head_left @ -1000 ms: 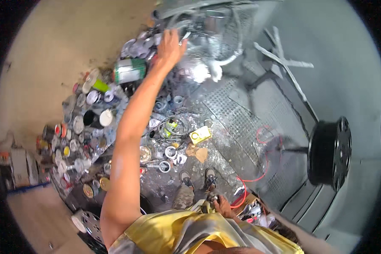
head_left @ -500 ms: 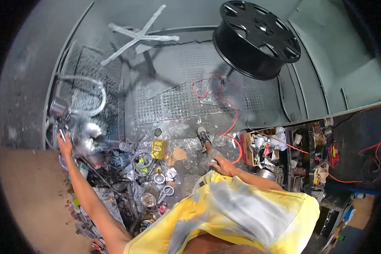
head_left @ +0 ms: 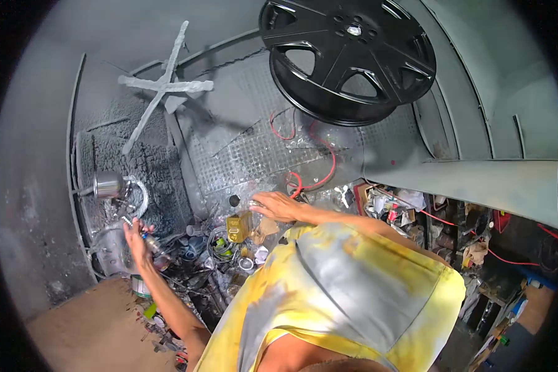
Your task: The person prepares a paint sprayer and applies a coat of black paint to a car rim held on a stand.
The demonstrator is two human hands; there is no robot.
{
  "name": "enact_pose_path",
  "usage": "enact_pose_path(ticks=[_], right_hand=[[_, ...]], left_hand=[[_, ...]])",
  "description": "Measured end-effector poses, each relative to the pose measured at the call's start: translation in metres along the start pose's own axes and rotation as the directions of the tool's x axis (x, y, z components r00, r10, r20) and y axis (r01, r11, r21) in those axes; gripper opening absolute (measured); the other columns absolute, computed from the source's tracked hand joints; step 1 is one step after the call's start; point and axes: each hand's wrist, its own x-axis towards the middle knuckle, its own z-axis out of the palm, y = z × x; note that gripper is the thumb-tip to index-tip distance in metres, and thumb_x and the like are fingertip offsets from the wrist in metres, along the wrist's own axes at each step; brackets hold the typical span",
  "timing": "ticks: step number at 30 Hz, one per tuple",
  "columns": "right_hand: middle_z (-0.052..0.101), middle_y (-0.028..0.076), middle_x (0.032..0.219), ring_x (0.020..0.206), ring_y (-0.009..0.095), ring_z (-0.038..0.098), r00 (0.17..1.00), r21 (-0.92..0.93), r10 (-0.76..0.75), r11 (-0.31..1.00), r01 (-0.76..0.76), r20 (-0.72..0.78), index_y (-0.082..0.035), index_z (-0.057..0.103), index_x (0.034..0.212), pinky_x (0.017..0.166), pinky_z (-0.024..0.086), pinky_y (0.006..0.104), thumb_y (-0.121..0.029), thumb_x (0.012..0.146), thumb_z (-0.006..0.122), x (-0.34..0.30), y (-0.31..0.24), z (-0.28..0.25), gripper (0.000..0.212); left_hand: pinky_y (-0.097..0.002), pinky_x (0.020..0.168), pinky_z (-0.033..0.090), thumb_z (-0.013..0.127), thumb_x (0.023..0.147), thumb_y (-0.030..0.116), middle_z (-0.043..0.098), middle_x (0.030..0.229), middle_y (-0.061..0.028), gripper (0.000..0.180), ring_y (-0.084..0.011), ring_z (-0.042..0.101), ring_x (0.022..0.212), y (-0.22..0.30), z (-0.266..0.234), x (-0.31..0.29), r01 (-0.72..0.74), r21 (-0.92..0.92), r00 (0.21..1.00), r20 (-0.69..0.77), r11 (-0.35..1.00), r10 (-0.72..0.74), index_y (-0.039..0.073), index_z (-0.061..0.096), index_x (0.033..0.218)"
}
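Observation:
At the left, my left hand (head_left: 137,243) closes round the grip of a paint spray gun (head_left: 124,211) with a round silver cup (head_left: 108,185) on top. Metal fittings stick out on either side of the hand. My right hand (head_left: 276,206) reaches across in front of my body, fingers bent together. A small pale bit shows at its fingertips, too little to name. A red hose (head_left: 333,167) passes just behind this hand. Beyond it, at the upper right, a black car wheel rim (head_left: 353,59) is held up off the floor, its spokes facing up.
A grey, paint-crusted cross-shaped stand (head_left: 163,87) rises at the upper left. Below my right hand stands a yellow can (head_left: 237,228) among cups, tape rolls and clutter. At the right are a box of rubbish (head_left: 378,201) and crowded shelves (head_left: 471,248). Grey booth walls (head_left: 496,124) enclose the area.
The view has shifted, and the rim looks nearer. My right hand has moved from beside my body up and left, past the yellow can. My left hand and the spray gun appear further right.

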Motion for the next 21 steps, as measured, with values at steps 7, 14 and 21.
enact_pose_path(ticks=[7,14,21], right_hand=[[0.066,0.024,0.118,0.106,0.045,0.064,0.999,0.094,0.003,0.996,0.002,-0.051,-0.002,0.058,0.127,0.089,0.052,0.0521,-0.039,0.104,0.053,0.022,-0.019,-0.053,0.043],[0.068,0.022,0.117,0.105,0.043,0.066,0.987,0.154,0.026,0.988,-0.001,-0.161,-0.010,0.055,0.135,0.090,0.052,0.0503,-0.041,0.105,0.053,0.028,-0.024,-0.075,0.043],[0.069,0.018,0.119,0.104,0.040,0.067,0.975,0.134,0.047,0.991,-0.018,-0.219,-0.009,0.059,0.130,0.087,0.055,0.0478,-0.038,0.102,0.059,0.041,-0.035,-0.092,0.041]], left_hand=[[-0.0291,0.059,0.045,0.061,0.102,0.012,0.048,0.081,0.0004,0.019,-0.0117,0.048,0.067,0.023,0.124,-0.003,-0.024,-0.178,0.991,0.129,0.984,0.047,0.013,0.042,0.104],[-0.0278,0.057,0.043,0.060,0.103,0.017,0.044,0.077,0.0027,0.017,-0.0101,0.044,0.064,0.040,0.192,-0.008,-0.051,-0.199,0.987,0.141,0.979,0.080,0.014,0.043,0.101],[-0.0272,0.056,0.043,0.061,0.104,0.023,0.042,0.076,0.0035,0.019,-0.0088,0.043,0.064,0.038,0.219,-0.004,-0.018,-0.249,0.979,0.191,0.968,0.067,0.015,0.044,0.099]])
